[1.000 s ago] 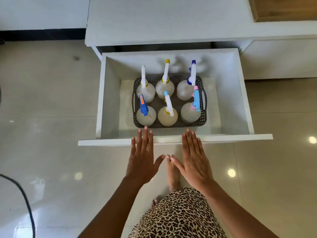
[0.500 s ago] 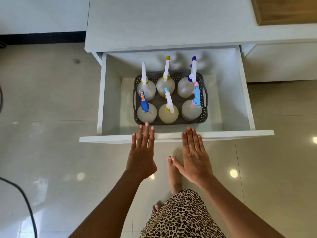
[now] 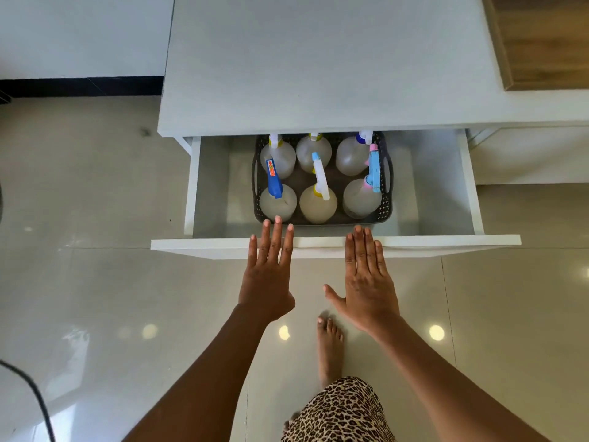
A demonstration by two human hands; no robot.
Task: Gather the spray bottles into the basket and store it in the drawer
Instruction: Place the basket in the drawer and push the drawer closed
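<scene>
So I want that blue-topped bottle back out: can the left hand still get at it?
Probably yes: the left hand is open right by the blue-topped bottle, which stands uncovered in the basket's front row.

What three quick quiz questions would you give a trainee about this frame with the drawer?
1. True or false: both hands, left hand and right hand, are flat and open against the drawer front.
2. How many spray bottles stand in the basket?
3. Which front-row bottle is at the left: A) blue-headed bottle, B) pink and light blue one, C) white and yellow one?

Key:
1. True, neither hand holds anything.
2. Six, in two rows of three; the back row's spray heads are partly hidden under the cabinet top.
3. A.
</scene>
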